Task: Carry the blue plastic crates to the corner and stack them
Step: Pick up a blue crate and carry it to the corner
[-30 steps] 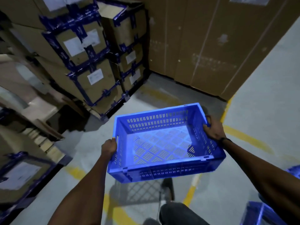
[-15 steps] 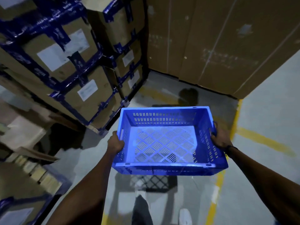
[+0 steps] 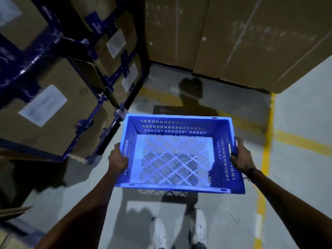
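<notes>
I hold an empty blue plastic crate level above the floor in front of me. It has slotted walls and a lattice bottom. My left hand grips its left wall at the handle slot. My right hand grips the right wall, with a dark band on the wrist. The corner of bare grey floor lies just beyond the crate, between boxes on the left and tall cartons at the back.
Stacked cardboard boxes bound in blue strapping rise close on the left. Tall brown cartons form a wall behind. Yellow floor lines run on the right. My white shoes stand below the crate.
I have walked closer to the corner with the crate; the boxes and cartons now loom larger. The other crates at the lower right have left the view. Both hands keep their grip.
</notes>
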{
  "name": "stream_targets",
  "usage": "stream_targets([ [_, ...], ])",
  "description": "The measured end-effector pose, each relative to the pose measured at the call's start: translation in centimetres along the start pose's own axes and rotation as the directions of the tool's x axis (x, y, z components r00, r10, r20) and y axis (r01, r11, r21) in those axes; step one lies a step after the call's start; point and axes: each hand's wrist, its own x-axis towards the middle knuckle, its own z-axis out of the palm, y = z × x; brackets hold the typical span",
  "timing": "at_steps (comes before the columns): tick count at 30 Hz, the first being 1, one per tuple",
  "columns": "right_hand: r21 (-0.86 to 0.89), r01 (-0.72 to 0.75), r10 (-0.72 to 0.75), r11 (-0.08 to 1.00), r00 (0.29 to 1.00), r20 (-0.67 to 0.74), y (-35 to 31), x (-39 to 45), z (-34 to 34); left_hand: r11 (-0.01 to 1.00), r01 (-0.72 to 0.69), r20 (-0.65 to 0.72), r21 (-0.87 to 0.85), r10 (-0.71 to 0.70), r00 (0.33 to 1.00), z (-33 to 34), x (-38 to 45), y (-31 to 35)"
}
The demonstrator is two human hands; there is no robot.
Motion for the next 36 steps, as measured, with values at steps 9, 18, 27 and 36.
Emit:
stream_targets([
  [9,0.050,-0.004,0.003,0.999,1.000,0.011,6.7,10.9,12.8,0.997,-0.035,-0.097,0.072,0.042,0.994,11.6,10.9,-5.1],
  [18,0.025,0.016,-0.017,1.000,0.999,0.027,14.2,17.9,23.7,0.994,-0.053,-0.094,0.094,0.062,0.994,20.5,19.2,-11.9],
  [27,0.004,0.046,-0.046,0.999,0.998,0.052,15.7,22.9,29.3,0.998,0.004,-0.122,0.060,0.003,0.993,24.7,22.1,-16.2],
  [36,0.019,0.090,-0.091,0.996,0.993,0.071,15.2,26.3,32.1,1.000,0.026,-0.166,-0.001,-0.026,0.986,26.6,23.2,-18.2],
])
